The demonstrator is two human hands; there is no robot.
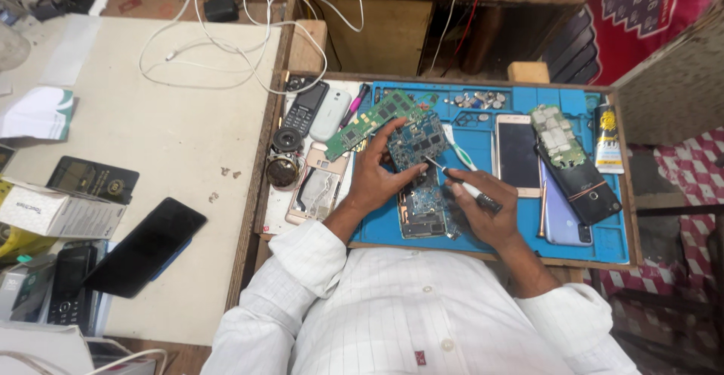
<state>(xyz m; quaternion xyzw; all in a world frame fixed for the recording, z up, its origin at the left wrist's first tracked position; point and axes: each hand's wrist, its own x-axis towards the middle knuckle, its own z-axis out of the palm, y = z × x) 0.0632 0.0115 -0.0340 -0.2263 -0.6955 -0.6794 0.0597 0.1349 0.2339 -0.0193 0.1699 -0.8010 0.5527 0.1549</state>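
My left hand (pixel 377 175) grips a blue circuit board (pixel 417 143) and tilts it up over the blue work mat (pixel 483 107). My right hand (pixel 486 209) holds a thin screwdriver (pixel 460 181) with a light handle, its tip touching the board's lower right edge. Under the hands lies an opened phone body (pixel 424 217) with its insides showing. A green circuit board (pixel 369 124) rests just left of the blue one, partly behind my left fingers.
On the mat lie several phones (pixel 516 153), a populated board (pixel 556 135), coin cells (pixel 477 101), a yellow tube (pixel 607 137) and tweezers. Keypad phones (pixel 305 107) sit at the mat's left. The left table carries a black phone (pixel 145 245), boxes and white cables (pixel 226 43).
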